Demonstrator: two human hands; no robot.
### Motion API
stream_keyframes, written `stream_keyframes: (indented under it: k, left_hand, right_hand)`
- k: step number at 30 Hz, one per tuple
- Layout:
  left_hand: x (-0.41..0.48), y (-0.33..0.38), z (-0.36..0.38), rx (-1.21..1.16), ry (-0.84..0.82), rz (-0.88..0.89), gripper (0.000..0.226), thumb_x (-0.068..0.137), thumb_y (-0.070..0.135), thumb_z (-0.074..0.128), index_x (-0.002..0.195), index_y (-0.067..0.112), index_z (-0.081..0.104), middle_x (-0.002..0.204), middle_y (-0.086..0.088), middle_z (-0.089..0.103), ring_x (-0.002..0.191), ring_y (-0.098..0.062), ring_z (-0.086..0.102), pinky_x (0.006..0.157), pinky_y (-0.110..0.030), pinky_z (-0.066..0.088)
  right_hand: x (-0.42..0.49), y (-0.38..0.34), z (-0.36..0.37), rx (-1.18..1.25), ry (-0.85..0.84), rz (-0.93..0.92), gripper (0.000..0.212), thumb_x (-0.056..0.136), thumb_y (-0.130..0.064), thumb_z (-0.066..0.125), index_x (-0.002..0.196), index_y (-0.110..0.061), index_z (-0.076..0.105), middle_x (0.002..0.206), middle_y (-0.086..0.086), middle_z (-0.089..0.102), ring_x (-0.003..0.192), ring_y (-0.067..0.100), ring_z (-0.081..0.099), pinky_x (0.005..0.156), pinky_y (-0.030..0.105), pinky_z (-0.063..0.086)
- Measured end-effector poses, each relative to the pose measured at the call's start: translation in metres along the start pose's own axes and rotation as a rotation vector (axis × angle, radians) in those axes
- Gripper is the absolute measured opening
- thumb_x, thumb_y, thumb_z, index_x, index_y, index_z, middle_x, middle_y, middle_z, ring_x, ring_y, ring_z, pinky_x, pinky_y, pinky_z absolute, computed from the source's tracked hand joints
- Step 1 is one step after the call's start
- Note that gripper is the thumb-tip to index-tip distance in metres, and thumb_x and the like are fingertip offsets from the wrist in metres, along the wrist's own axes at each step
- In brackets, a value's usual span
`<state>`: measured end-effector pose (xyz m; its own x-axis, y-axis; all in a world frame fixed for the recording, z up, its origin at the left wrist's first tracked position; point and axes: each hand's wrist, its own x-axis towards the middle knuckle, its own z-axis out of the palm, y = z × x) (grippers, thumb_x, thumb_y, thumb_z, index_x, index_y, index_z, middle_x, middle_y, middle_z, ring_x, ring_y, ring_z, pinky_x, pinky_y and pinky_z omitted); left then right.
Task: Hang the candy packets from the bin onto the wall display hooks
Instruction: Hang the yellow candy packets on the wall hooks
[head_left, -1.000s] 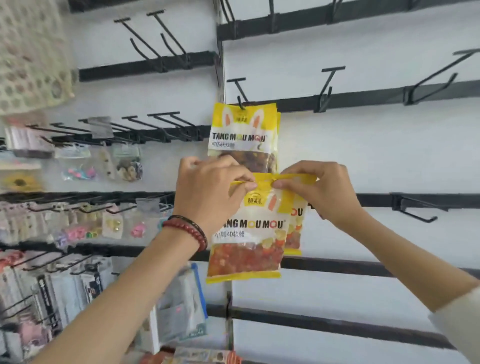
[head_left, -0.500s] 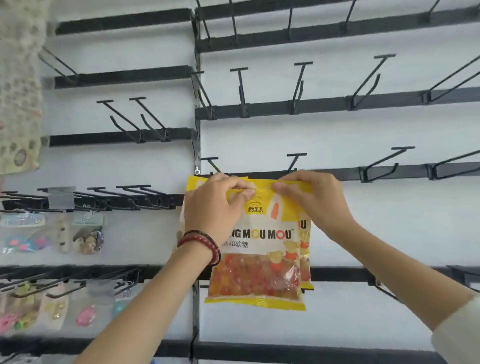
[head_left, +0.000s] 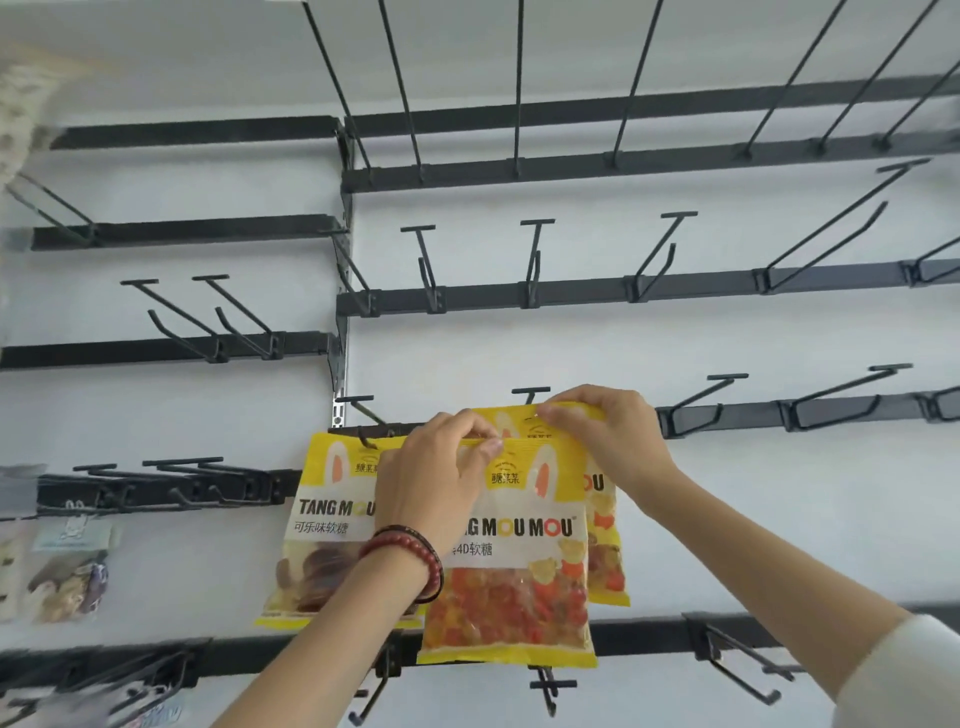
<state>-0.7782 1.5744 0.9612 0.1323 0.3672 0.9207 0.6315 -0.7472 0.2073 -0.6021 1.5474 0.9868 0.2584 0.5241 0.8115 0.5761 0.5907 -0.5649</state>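
A yellow candy packet (head_left: 511, 582) with orange and red gummies is held up against the wall. My left hand (head_left: 436, 478) pinches the left part of its top edge. My right hand (head_left: 608, 436) pinches the top of a second yellow packet (head_left: 605, 551) just behind it, right under a black T-ended hook (head_left: 530, 393). Whether either packet is on the hook is hidden by my fingers. To the left, a yellow cola-gummy packet (head_left: 322, 530) hangs from a neighbouring hook (head_left: 363, 415). The bin is out of view.
Black rails (head_left: 571, 288) with many bare hooks cover the white wall above and to the right. Small trinket bags (head_left: 62, 571) hang at the lower left. More hooks (head_left: 737, 660) stick out below the packets.
My view has tilted upward and the packets have been lifted from a lower rail to the rail with the cola packet. Both hands keep their pinch on the top edges.
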Motion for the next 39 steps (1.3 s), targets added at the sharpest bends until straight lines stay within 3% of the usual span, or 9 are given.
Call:
stream_keyframes:
  k: [8, 13, 17, 20, 22, 25, 30, 35, 39]
  left_hand:
    - [0.001, 0.002, 0.003, 0.006, -0.002, 0.006, 0.012, 0.090, 0.043, 0.053, 0.078, 0.042, 0.052, 0.079, 0.027, 0.051, 0.083, -0.001, 0.052, 0.085, -0.036, 0.045]
    - [0.002, 0.007, 0.010, 0.006, -0.005, 0.005, 0.009, 0.090, 0.043, 0.054, 0.083, 0.039, 0.059, 0.089, 0.024, 0.057, 0.092, -0.004, 0.058, 0.087, -0.038, 0.046]
    - [0.004, 0.012, 0.016, -0.016, -0.031, -0.014, 0.010, 0.090, 0.043, 0.053, 0.081, 0.040, 0.057, 0.095, 0.022, 0.061, 0.081, -0.007, 0.062, 0.084, -0.038, 0.047]
    - [0.010, 0.014, 0.020, 0.000, -0.070, -0.068, 0.011, 0.090, 0.045, 0.052, 0.082, 0.040, 0.057, 0.105, 0.019, 0.063, 0.092, -0.009, 0.060, 0.085, -0.039, 0.047]
    - [0.011, 0.014, 0.021, 0.011, -0.083, -0.088, 0.011, 0.090, 0.046, 0.051, 0.083, 0.040, 0.057, 0.107, 0.019, 0.063, 0.095, -0.009, 0.059, 0.085, -0.039, 0.047]
    - [0.011, 0.012, 0.022, -0.001, -0.067, -0.084, 0.012, 0.090, 0.046, 0.051, 0.082, 0.040, 0.057, 0.107, 0.020, 0.063, 0.084, -0.012, 0.064, 0.083, -0.040, 0.049]
    - [0.021, 0.009, 0.019, -0.115, 0.011, -0.118, 0.014, 0.089, 0.042, 0.054, 0.077, 0.037, 0.060, 0.098, 0.016, 0.065, 0.071, -0.014, 0.064, 0.075, -0.037, 0.052]
    - [0.031, 0.013, 0.023, -0.150, -0.005, -0.122, 0.015, 0.089, 0.042, 0.055, 0.081, 0.033, 0.064, 0.066, 0.013, 0.061, 0.053, -0.009, 0.055, 0.060, -0.029, 0.049]
    - [0.037, 0.016, 0.030, -0.223, 0.007, -0.116, 0.015, 0.089, 0.041, 0.055, 0.081, 0.032, 0.063, 0.066, 0.014, 0.063, 0.047, -0.001, 0.055, 0.057, -0.025, 0.045]
  right_hand:
    - [0.003, 0.006, 0.002, -0.041, -0.001, 0.033, 0.012, 0.078, -0.044, 0.070, 0.078, -0.033, 0.071, 0.079, -0.008, 0.071, 0.079, 0.014, 0.068, 0.079, 0.044, 0.056]
    - [0.008, 0.002, 0.001, -0.084, -0.001, 0.014, 0.009, 0.076, -0.046, 0.071, 0.071, -0.038, 0.068, 0.082, -0.011, 0.069, 0.084, 0.013, 0.065, 0.079, 0.042, 0.055]
    - [0.013, 0.001, 0.004, -0.129, -0.011, 0.025, 0.013, 0.077, -0.046, 0.067, 0.068, -0.038, 0.067, 0.083, -0.006, 0.068, 0.087, 0.017, 0.064, 0.080, 0.042, 0.054]
    - [0.012, 0.002, 0.007, -0.303, -0.055, 0.078, 0.013, 0.080, -0.046, 0.063, 0.072, -0.036, 0.067, 0.085, -0.005, 0.066, 0.086, 0.018, 0.062, 0.072, 0.033, 0.052]
    - [0.010, 0.003, 0.009, -0.343, -0.016, 0.077, 0.012, 0.082, -0.046, 0.062, 0.078, -0.036, 0.068, 0.087, -0.009, 0.066, 0.088, 0.015, 0.060, 0.068, 0.029, 0.048]
    - [0.005, 0.006, 0.011, -0.279, 0.112, -0.045, 0.015, 0.086, -0.045, 0.058, 0.082, -0.035, 0.067, 0.090, -0.016, 0.065, 0.102, 0.011, 0.051, 0.074, 0.032, 0.046]
    - [-0.007, 0.009, 0.008, -0.392, 0.099, -0.400, 0.015, 0.091, -0.033, 0.055, 0.089, -0.023, 0.066, 0.089, -0.011, 0.066, 0.091, 0.012, 0.055, 0.084, 0.034, 0.042]
    - [-0.008, 0.012, -0.001, -0.432, 0.065, -0.362, 0.015, 0.094, -0.034, 0.050, 0.107, -0.029, 0.055, 0.093, -0.016, 0.056, 0.083, 0.006, 0.046, 0.079, 0.029, 0.033]
    - [-0.005, 0.015, 0.000, -0.417, 0.115, -0.388, 0.008, 0.095, -0.028, 0.048, 0.100, -0.029, 0.055, 0.096, -0.012, 0.061, 0.074, 0.009, 0.053, 0.066, 0.028, 0.031]
